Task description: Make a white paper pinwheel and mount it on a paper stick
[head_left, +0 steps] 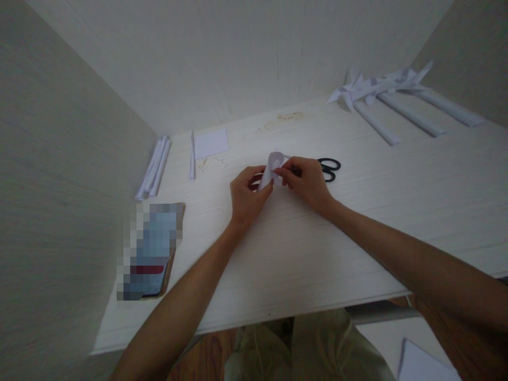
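- The left hand [246, 194] and right hand [306, 182] each pinch a curled paper strip [271, 169] just above the counter [357, 222].
- Too tight a pinch would likely crease the curl.
- Scissors [329, 168] lie just beside the right hand.

My hands meet over the table [357, 222], my left hand [246, 197] and right hand [305, 182] both pinching a paper roll [271, 169]. Scissors [330, 168] lie just right of the roll. Left of it lie a paper square [211, 143], a strip [192, 156], paper sticks [154, 168] and a phone [153, 248]. Far right behind it lie pinwheels [397, 98].
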